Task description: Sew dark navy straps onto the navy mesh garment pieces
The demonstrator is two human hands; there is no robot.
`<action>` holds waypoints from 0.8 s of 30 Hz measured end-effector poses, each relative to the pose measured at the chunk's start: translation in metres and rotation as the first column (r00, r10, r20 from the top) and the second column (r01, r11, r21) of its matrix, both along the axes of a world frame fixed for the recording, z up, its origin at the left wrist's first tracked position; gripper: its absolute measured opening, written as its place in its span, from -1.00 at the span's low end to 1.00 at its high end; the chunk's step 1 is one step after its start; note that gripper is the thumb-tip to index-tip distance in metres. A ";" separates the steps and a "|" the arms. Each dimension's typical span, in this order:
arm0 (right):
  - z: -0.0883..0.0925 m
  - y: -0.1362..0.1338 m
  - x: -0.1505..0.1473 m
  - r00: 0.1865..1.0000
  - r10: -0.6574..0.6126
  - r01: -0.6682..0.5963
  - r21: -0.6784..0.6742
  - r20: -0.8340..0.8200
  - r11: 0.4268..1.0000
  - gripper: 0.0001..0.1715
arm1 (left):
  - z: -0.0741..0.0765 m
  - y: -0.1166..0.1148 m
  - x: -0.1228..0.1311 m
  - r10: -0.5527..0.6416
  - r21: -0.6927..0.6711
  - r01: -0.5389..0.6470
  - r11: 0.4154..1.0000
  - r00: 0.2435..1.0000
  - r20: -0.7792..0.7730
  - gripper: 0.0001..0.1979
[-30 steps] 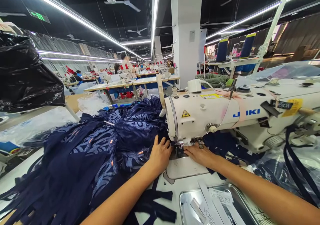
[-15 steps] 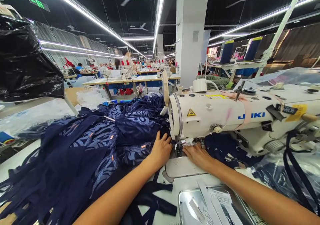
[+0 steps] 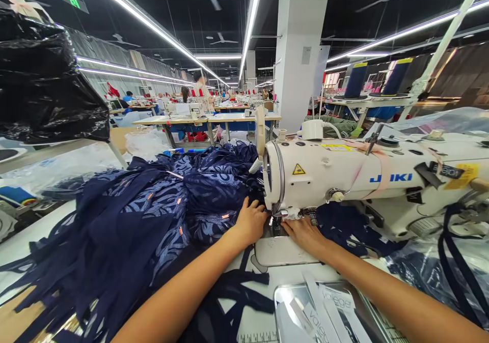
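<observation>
Just the head view's swung slightly left — bare left hand (image 3: 252,223), fingers spread, rests against heaped navy patterned fabric (image 3: 214,190) beside the white JUKI sewing machine (image 3: 324,170), probably steadying it, while bare right hand (image 3: 306,235) sits by the needle — can't tell its grip.

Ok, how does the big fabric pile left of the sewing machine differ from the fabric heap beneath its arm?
The fabric pile spreads widely; the fabric heap is much smaller. The pile shows pale blue patterning; the heap looks mostly plain. The pile lies left of the sewing machine; the heap sits partly beneath its arm. Both are dark navy.
</observation>
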State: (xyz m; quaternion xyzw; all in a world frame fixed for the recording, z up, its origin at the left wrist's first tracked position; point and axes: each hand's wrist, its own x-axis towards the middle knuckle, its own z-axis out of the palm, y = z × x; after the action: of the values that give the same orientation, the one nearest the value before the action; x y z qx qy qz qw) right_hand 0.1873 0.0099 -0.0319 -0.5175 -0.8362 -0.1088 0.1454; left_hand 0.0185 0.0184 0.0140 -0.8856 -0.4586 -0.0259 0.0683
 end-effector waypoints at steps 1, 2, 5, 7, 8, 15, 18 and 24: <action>-0.001 0.000 0.004 1.000 0.018 -0.018 -0.012 0.000 1.000 -0.77 | 0.006 -0.006 -0.003 -0.002 -0.030 0.002 1.000 1.000 0.026 -0.75; -0.002 -0.001 0.008 0.999 0.050 -0.051 -0.022 -0.006 0.998 -0.77 | 0.014 -0.014 -0.008 -0.007 -0.064 0.010 0.998 0.999 0.053 -0.74; -0.003 -0.007 0.020 0.981 0.188 -0.188 -0.001 -0.053 0.982 -0.72 | 0.035 -0.045 -0.029 -0.013 -0.173 0.034 0.984 0.992 0.123 -0.77; -0.001 -0.014 0.023 0.957 0.274 -0.271 0.043 -0.094 0.962 -0.72 | 0.042 -0.068 -0.045 -0.011 -0.187 0.032 0.982 0.994 0.109 -0.81; 0.001 -0.020 0.023 0.940 0.319 -0.315 0.052 -0.121 0.948 -0.72 | 0.042 -0.078 -0.051 -0.014 -0.196 0.029 0.980 0.997 0.074 -0.84; 0.020 -0.054 0.007 0.839 0.480 -0.503 -0.026 -0.257 0.864 -0.76 | 0.009 -0.109 -0.071 0.023 -0.075 -0.025 0.997 0.999 -0.028 -0.89; 0.023 -0.051 0.023 0.869 0.404 -0.435 -0.053 -0.285 0.899 -0.78 | 0.010 -0.105 -0.062 -0.016 0.040 0.013 0.999 0.995 0.094 -0.83; 0.029 -0.033 0.070 0.951 0.095 -0.123 -0.077 -0.293 0.989 -0.83 | 0.016 -0.077 0.005 -0.132 0.120 0.104 0.987 0.957 0.259 -0.80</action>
State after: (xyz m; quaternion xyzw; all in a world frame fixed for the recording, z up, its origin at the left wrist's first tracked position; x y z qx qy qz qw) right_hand 0.2572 -0.0227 -0.0030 -0.4872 -0.8376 0.0157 0.2468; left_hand 0.0239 -0.0586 0.0299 -0.8951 -0.4079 -0.1728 0.0508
